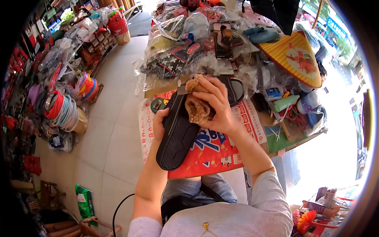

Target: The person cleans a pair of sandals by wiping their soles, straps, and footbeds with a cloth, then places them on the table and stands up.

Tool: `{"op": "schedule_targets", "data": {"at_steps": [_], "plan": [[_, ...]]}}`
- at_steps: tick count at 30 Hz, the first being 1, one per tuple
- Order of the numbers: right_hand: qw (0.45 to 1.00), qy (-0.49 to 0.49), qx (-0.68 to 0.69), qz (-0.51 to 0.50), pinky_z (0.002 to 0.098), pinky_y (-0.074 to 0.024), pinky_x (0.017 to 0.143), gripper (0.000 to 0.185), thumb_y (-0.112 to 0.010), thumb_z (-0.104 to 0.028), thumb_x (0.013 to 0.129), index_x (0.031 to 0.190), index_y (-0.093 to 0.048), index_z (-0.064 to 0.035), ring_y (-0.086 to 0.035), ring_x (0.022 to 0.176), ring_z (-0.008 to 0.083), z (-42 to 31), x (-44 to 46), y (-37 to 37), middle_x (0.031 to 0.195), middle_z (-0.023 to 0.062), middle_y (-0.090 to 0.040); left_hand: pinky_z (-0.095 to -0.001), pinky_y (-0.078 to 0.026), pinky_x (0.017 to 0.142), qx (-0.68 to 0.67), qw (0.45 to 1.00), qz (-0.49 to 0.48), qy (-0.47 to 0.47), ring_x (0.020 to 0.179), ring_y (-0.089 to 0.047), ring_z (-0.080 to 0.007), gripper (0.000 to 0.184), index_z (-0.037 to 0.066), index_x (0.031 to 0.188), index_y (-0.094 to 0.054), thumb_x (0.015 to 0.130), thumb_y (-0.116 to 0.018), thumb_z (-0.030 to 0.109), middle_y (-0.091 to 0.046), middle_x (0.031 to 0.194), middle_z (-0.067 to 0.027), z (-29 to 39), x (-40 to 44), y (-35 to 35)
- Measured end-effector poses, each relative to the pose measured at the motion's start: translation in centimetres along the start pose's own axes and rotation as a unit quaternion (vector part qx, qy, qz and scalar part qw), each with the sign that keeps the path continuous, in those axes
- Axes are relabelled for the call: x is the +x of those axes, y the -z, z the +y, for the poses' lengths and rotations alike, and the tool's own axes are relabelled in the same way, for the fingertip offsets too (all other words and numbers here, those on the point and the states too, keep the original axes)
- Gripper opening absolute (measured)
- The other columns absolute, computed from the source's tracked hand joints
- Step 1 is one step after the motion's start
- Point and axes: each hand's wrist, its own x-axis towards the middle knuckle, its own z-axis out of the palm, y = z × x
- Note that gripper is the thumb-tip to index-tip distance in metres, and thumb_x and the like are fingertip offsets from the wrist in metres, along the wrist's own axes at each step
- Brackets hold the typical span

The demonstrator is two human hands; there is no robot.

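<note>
In the head view my left hand (158, 123) grips the side of a black slide sandal (177, 136), its patterned footbed tilted up towards me. A crumpled brown fuzzy cloth (197, 108) is bunched under the curled fingers of my right hand (218, 103), pressed against the sandal's upper end. Just beyond that hand lies another black sandal (236, 90), partly covered by it. Beside my left hand is a green and black round object (158, 104), possibly a tape measure. Red and white printed sheeting (185, 168) covers the table below.
Plastic-wrapped goods (169, 61) crowd the table's far side, with a phone (223, 41) propped among them. To the right are a yellow conical hat (292, 55), blue slippers (260, 34) and a green bottle (286, 102). Coiled hoses (65, 112) and shop stock line the left.
</note>
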Motion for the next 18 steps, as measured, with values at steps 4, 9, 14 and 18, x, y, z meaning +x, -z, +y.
{"op": "schedule_targets", "data": {"at_steps": [4, 9, 14, 18], "plan": [[0.998, -0.028, -0.024, 0.052, 0.0506, -0.0340, 0.110, 0.067, -0.087, -0.015, 0.056, 0.120, -0.066, -0.0119, -0.041, 0.135, 0.0424, -1.2, 0.9, 0.5, 0.145, 0.0182, -0.048, -0.0458, -0.038, 0.114, 0.023, 0.999, 0.021, -0.014, 0.134, -0.049, -0.0335, 0.069, 0.001, 0.148, -0.039, 0.090, -0.040, 0.039, -0.047, 0.147, -0.0202, -0.3, 0.0, -0.6], [0.999, -0.018, -0.039, 0.018, 0.0494, -0.0446, 0.098, 0.067, -0.089, -0.019, 0.054, 0.117, -0.067, -0.0136, -0.051, 0.120, 0.0421, -1.7, -0.1, -0.6, 0.138, 0.0189, -0.051, -0.0466, -0.040, 0.112, -0.037, 0.999, -0.032, 0.006, 0.130, -0.052, -0.0349, 0.066, 0.001, 0.144, -0.044, 0.090, -0.040, 0.039, -0.050, 0.144, -0.0213, 0.0, 0.3, 0.8], [0.989, 0.134, 0.033, -0.048, 0.0456, -0.0508, 0.086, 0.053, -0.081, -0.021, 0.053, 0.105, -0.073, -0.0191, -0.059, 0.107, 0.0356, -5.1, -1.7, -1.8, 0.130, 0.0132, -0.059, -0.0477, -0.047, 0.105, -0.095, 0.994, -0.044, 0.037, 0.115, -0.062, -0.0344, 0.061, 0.000, 0.137, -0.052, 0.089, -0.045, 0.038, -0.062, 0.128, -0.0214, 0.4, 0.3, 1.4], [0.986, 0.166, -0.009, -0.007, 0.0442, -0.0510, 0.086, 0.052, -0.080, -0.018, 0.052, 0.104, -0.073, -0.0195, -0.059, 0.109, 0.0340, -3.8, -1.0, -1.4, 0.128, 0.0137, -0.059, -0.0460, -0.046, 0.106, -0.078, 0.993, -0.061, 0.059, 0.115, -0.062, -0.0343, 0.062, 0.000, 0.138, -0.051, 0.089, -0.047, 0.037, -0.062, 0.129, -0.0218, 0.9, 0.3, 3.5]]}}
